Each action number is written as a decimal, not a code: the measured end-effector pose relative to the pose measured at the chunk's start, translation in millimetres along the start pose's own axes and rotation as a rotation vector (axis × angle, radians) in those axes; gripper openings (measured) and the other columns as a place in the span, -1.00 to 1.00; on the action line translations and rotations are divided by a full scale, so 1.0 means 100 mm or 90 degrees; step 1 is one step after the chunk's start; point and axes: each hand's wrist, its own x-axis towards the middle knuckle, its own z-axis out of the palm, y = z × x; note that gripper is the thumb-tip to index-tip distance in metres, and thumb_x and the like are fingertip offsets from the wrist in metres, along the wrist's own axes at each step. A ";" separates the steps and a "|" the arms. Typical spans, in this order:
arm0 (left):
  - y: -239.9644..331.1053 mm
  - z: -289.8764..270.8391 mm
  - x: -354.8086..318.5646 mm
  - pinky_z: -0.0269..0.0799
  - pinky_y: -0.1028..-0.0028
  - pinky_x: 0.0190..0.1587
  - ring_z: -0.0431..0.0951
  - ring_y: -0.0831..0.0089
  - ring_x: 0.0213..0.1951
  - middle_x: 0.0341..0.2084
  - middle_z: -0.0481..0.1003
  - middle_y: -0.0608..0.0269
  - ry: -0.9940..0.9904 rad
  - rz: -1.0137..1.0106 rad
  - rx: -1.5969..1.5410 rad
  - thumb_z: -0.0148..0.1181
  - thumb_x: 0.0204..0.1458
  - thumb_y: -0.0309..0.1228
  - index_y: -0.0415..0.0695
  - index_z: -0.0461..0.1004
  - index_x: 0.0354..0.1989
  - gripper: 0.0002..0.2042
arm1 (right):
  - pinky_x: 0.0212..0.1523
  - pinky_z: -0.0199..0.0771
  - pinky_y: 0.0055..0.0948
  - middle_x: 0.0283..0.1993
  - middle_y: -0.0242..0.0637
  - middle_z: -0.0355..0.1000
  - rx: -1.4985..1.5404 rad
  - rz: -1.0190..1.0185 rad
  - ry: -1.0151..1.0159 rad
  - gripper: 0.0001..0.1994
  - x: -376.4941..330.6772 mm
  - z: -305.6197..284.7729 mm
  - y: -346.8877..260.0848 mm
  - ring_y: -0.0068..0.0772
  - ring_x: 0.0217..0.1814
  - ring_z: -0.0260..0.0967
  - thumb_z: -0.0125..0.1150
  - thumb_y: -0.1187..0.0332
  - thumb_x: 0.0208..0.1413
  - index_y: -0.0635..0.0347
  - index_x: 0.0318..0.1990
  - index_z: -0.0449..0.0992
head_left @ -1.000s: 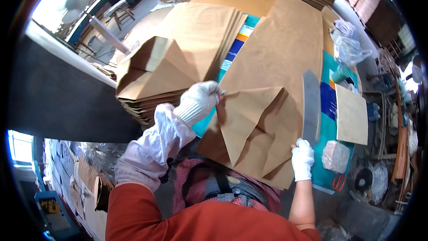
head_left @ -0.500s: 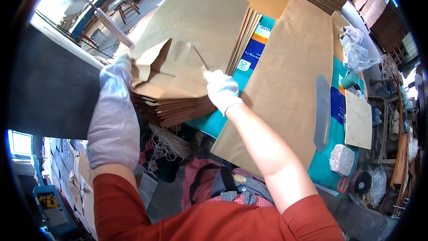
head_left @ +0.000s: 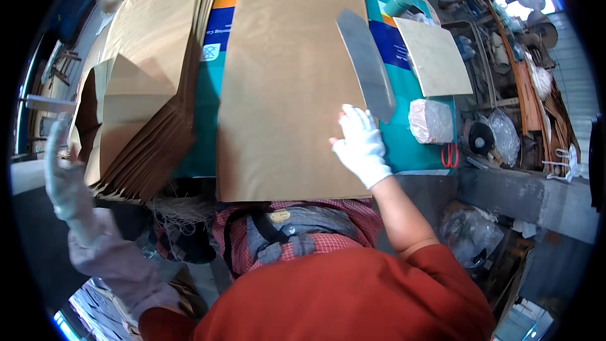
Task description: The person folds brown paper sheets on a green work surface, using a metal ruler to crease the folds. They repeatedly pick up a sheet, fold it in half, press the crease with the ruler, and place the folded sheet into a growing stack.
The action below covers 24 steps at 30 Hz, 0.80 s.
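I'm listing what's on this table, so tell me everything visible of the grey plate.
The grey plate is long, narrow and flat, with angled ends and a smooth face that looks like metal. It lies along the right edge of the brown paper, partly over the teal sheet. The right hand is beside its near end; contact is unclear.

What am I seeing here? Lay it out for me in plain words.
No robot here: these are a person's own gloved hands, and every picture comes from a wide head-worn camera that bends straight edges. The right hand, open, is near the right edge of the flat brown paper. The left hand, also open, is beside the folded brown stack; whether they touch is unclear. Neither visibly holds anything. Rightward lie a grey plate, pale board, wrapped block and red loops; a teal covering shows beneath.
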 end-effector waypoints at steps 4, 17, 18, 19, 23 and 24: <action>1.02 1.40 -0.64 0.42 0.18 0.32 0.50 0.09 0.27 0.17 0.56 0.04 -0.402 0.059 -0.039 0.41 -0.08 -0.52 -0.15 0.51 0.24 -0.41 | 0.10 0.56 -0.08 0.17 -0.08 0.51 0.085 0.365 0.048 -0.62 -0.20 -0.13 0.41 0.05 0.08 0.51 0.44 0.26 -0.01 0.15 -0.02 0.59; 1.17 2.32 -1.28 0.42 0.10 0.18 0.42 0.05 0.24 0.32 0.40 0.21 -0.419 0.075 0.143 0.43 -0.06 -0.37 0.02 0.45 0.18 -0.45 | -0.10 0.58 -0.06 -0.07 -0.10 0.55 0.136 0.349 -0.013 -0.81 -0.28 -0.18 0.58 0.01 -0.08 0.58 0.21 0.23 0.17 0.11 -0.24 0.64; 1.18 2.32 -1.27 0.42 0.10 0.19 0.42 0.06 0.25 0.31 0.41 0.22 -0.420 0.067 0.144 0.42 -0.06 -0.38 0.01 0.46 0.17 -0.46 | -0.08 0.59 -0.07 -0.04 -0.10 0.55 0.178 0.338 0.004 -0.80 -0.31 -0.17 0.66 0.00 -0.06 0.58 0.22 0.23 0.17 0.11 -0.21 0.66; 1.10 2.33 -1.26 0.40 0.10 0.22 0.41 0.07 0.27 0.33 0.40 0.23 -0.438 0.080 0.110 0.40 -0.04 -0.40 0.01 0.47 0.18 -0.47 | -0.01 0.58 -0.18 -0.03 -0.10 0.57 0.264 0.344 0.051 -0.77 -0.37 -0.02 0.76 0.00 -0.02 0.57 0.22 0.28 0.18 0.11 -0.09 0.68; 0.85 2.13 -1.19 0.32 0.10 0.34 0.34 0.08 0.39 0.38 0.39 0.23 -0.561 0.058 0.062 0.27 0.00 -0.52 -0.02 0.50 0.23 -0.47 | 0.12 0.52 -0.15 -0.04 -0.07 0.57 0.353 0.139 0.235 -0.64 -0.47 0.20 0.87 -0.01 0.10 0.53 0.27 0.43 0.19 0.23 0.15 0.56; 0.89 2.08 -1.12 0.30 0.11 0.38 0.31 0.08 0.42 0.38 0.39 0.22 -0.606 0.037 0.063 0.23 0.01 -0.57 -0.03 0.51 0.25 -0.47 | 0.07 0.52 -0.15 -0.07 -0.17 0.59 0.471 0.295 0.269 -0.68 -0.45 0.25 0.80 -0.06 0.06 0.52 0.33 0.41 0.16 0.09 0.09 0.60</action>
